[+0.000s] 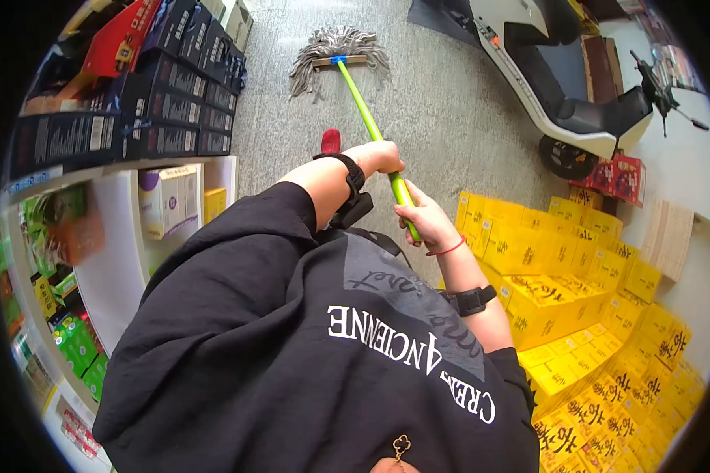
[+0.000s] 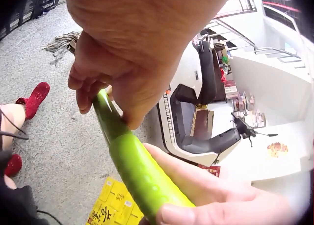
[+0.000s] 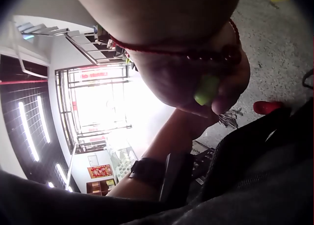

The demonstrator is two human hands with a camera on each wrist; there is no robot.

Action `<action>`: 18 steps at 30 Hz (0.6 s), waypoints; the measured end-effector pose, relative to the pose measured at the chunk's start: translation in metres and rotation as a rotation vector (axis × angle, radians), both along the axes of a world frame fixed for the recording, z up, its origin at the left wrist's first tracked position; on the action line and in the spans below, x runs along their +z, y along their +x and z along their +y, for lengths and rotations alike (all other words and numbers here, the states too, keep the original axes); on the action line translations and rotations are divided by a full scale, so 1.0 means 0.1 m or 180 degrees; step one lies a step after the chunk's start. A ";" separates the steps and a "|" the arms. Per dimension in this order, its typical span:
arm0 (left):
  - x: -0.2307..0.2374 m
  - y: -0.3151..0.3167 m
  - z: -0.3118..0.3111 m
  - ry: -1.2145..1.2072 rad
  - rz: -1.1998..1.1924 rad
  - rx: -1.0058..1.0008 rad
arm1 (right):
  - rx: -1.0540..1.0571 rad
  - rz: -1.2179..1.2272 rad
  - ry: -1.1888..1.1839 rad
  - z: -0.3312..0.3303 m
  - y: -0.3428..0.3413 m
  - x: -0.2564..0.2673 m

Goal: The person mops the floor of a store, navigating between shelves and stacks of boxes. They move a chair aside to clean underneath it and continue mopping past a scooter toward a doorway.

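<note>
A mop with a bright green handle [image 1: 360,102] and grey string head [image 1: 347,47] reaches forward, its strands spread on the grey floor. My left hand [image 1: 380,157] grips the handle partway down; in the left wrist view the left hand [image 2: 127,63] curls round the green shaft [image 2: 137,166]. My right hand [image 1: 430,217] holds the handle close to its top end, nearer my body. In the right wrist view the right hand [image 3: 196,82] is wrapped round the green handle end [image 3: 206,90], and the mop strands show small beyond it.
Stacked yellow boxes [image 1: 560,299] line the right side. A white and black scooter [image 1: 576,118] stands at the upper right, red boxes [image 1: 619,177] beside it. Dark boxes [image 1: 173,102] and white shelving [image 1: 110,236] are on the left. A red shoe [image 1: 330,142] shows on the floor.
</note>
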State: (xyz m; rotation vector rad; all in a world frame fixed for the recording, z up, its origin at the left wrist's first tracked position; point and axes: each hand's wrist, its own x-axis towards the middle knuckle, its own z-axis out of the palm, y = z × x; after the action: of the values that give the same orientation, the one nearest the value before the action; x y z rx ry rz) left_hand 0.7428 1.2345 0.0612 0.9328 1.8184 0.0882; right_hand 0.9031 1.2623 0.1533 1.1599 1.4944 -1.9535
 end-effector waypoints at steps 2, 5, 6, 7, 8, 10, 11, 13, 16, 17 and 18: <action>-0.07 -0.39 0.30 0.0159 0.0024 0.0088 | 0.0093 0.0044 0.0020 0.36 -0.41 0.00; -0.11 -1.05 0.65 0.0321 -0.0037 0.0377 | 0.0183 -0.0061 -0.0055 0.83 -1.07 -0.05; -0.12 -1.25 0.74 0.0361 -0.0075 0.0549 | 0.0249 -0.0109 -0.0079 0.95 -1.28 -0.02; -0.17 -1.45 0.85 0.0390 -0.0094 0.0648 | 0.0370 -0.0186 0.0028 1.07 -1.51 0.00; -0.18 -1.70 0.99 0.0390 -0.0068 0.0673 | 0.0475 -0.0225 0.0152 1.20 -1.76 0.01; -0.11 -2.03 1.17 0.0638 0.0003 0.0612 | 0.0639 -0.0258 0.0410 1.46 -2.12 0.05; -0.14 -2.19 1.32 0.0447 -0.0203 0.0542 | 0.0537 -0.0180 0.0318 1.57 -2.23 0.01; -0.27 -2.36 1.52 0.0441 -0.0220 0.0486 | 0.0486 -0.0060 0.0378 1.77 -2.44 -0.06; -0.31 -2.68 1.81 0.0334 -0.0318 0.0606 | 0.0959 -0.0318 0.0726 2.12 -2.75 0.03; -0.32 -2.82 1.95 0.0338 -0.0392 0.0629 | 0.0903 -0.0257 0.0639 2.27 -2.86 0.00; -0.33 -2.94 2.07 0.0334 -0.0474 0.0649 | 0.0952 -0.0247 0.0627 2.42 -2.98 -0.01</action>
State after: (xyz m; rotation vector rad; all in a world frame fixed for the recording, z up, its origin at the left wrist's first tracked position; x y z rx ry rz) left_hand 0.4483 1.4416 0.0279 0.7889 1.7780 0.3744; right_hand 0.6046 1.5042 0.1518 1.0077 1.7365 -1.5760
